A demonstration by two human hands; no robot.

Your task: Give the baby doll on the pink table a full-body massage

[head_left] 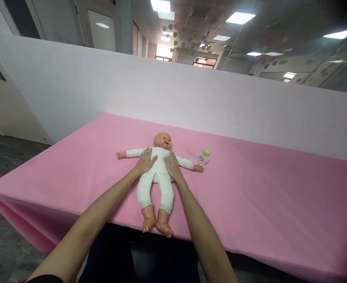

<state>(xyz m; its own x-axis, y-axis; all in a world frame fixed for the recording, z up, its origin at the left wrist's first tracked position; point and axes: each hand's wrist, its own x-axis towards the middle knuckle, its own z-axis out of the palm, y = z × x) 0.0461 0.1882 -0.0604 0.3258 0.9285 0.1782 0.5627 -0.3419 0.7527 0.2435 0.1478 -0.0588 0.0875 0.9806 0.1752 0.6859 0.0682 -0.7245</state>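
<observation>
A baby doll (159, 161) with a white cloth body lies on its back on the pink-covered table (250, 196). Its head points away from me and its bare feet reach the near edge. My left hand (145, 161) rests along one side of the doll's chest, fingers stretched out. On the other side of the chest lies my right hand (172, 167), its fingers extended as well. Both palms touch the doll and neither hand grips it. Close to the doll's hand on the right stands a small white bottle (203, 158) with a green cap, slightly tilted in view.
A white wall (161, 90) runs along the table's far side, with glass above it. To the left is a door (11, 106) with a metal handle. The pink cloth hangs over the table's near left corner.
</observation>
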